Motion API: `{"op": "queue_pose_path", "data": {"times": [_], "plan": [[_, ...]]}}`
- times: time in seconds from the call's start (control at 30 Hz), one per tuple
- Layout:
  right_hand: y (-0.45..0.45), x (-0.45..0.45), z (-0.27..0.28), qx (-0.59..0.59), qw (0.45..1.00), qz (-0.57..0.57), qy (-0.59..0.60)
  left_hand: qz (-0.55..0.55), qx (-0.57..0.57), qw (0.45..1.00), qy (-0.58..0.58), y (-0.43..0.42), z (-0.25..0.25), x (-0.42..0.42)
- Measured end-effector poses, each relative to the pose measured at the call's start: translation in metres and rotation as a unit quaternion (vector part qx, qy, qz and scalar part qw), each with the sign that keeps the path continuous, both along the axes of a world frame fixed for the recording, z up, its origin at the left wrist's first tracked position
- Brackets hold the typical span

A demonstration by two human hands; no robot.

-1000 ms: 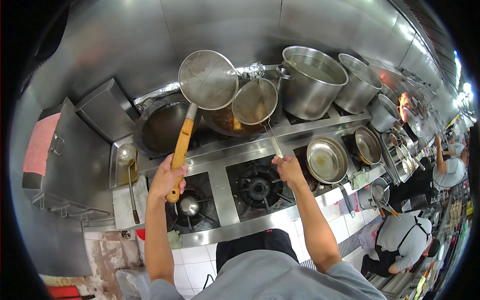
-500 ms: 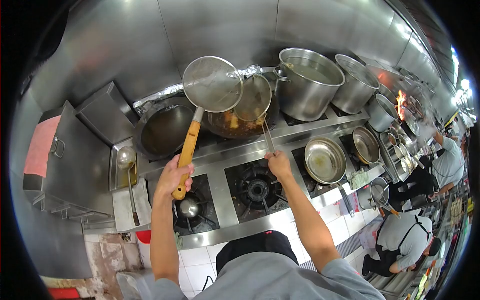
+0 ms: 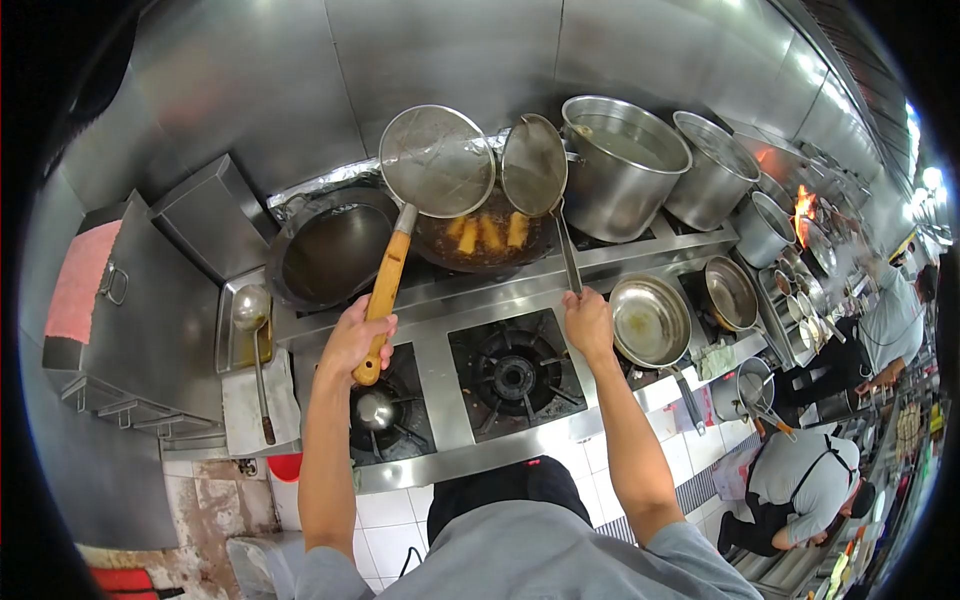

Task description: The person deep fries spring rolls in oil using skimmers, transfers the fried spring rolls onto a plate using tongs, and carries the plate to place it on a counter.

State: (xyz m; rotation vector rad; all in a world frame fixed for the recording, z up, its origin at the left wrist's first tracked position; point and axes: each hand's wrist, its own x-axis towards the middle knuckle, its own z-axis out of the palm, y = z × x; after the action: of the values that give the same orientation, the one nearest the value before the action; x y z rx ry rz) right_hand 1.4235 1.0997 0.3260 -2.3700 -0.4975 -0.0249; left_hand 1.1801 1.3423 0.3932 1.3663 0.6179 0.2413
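The large round wire-mesh strainer (image 3: 437, 160) looks broad and top-heavy, likely light for its size, with a stiff rim and some give in the mesh. Its thick, pale wooden handle (image 3: 388, 285) seems the sure place to grip, well back from the metal socket. The smaller round wire-mesh strainer (image 3: 533, 165) should be lighter; its slim grey metal handle (image 3: 571, 250) may turn or slip if greasy, so it is best taken near the end.

The golden-brown, log-shaped food pieces (image 3: 468, 236) look crisp and fragile, slick with liquid and probably too hot for fingers; support from beneath would suit them.

The hands are apart, each closed on a handle: the left hand (image 3: 358, 342) around the wooden one, the right hand (image 3: 590, 325) around the metal one. Both mesh heads are raised beyond the hands, close beside each other. The pieces lie in brown liquid in the dark round wok (image 3: 480, 263), farther away than both hands and between them from side to side.
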Motion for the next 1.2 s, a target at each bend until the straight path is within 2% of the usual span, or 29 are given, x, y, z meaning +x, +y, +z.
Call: {"op": "queue_pose_path", "data": {"times": [0.1, 0.27, 0.4, 0.6, 0.7, 0.77, 0.8, 0.87, 0.9, 0.97, 1.2], "plan": [[-0.003, 0.0, 0.002, 0.012, 1.0, -0.003, 0.01, 0.004, 0.005, 1.0, 0.004, -0.003, 0.0, 0.005], [-0.007, -0.002, 0.007, -0.05, 0.998, -0.032, -0.028, 0.023, 0.089, 0.996, 0.02, -0.008, -0.005, 0.013], [-0.004, 0.003, 0.015, -0.105, 0.993, -0.015, -0.057, 0.035, 0.145, 0.987, 0.053, -0.015, 0.001, 0.011], [0.008, 0.032, -0.017, -0.083, 0.996, 0.01, -0.039, 0.041, 0.182, 0.979, 0.084, -0.028, 0.007, -0.005], [0.007, 0.044, -0.029, -0.04, 0.997, 0.06, 0.006, 0.059, 0.181, 0.977, 0.093, -0.032, 0.008, -0.015], [0.007, 0.045, -0.031, 0.049, 0.981, 0.083, 0.168, 0.054, 0.188, 0.975, 0.1, -0.033, 0.009, -0.022], [0.008, 0.039, -0.025, 0.049, 0.981, 0.085, 0.169, 0.056, 0.188, 0.975, 0.101, -0.033, 0.01, -0.025], [0.009, 0.023, -0.004, 0.134, 0.951, 0.08, 0.267, 0.058, 0.193, 0.973, 0.11, -0.032, 0.01, -0.031], [0.01, 0.022, -0.001, 0.135, 0.951, 0.081, 0.268, 0.059, 0.193, 0.973, 0.111, -0.032, 0.009, -0.033], [0.013, 0.022, 0.002, 0.165, 0.917, 0.075, 0.355, 0.056, 0.194, 0.973, 0.108, -0.029, 0.004, -0.036], [0.03, 0.018, -0.028, 0.222, 0.849, 0.077, 0.474, 0.064, 0.184, 0.974, 0.112, -0.027, -0.003, -0.039]]}}
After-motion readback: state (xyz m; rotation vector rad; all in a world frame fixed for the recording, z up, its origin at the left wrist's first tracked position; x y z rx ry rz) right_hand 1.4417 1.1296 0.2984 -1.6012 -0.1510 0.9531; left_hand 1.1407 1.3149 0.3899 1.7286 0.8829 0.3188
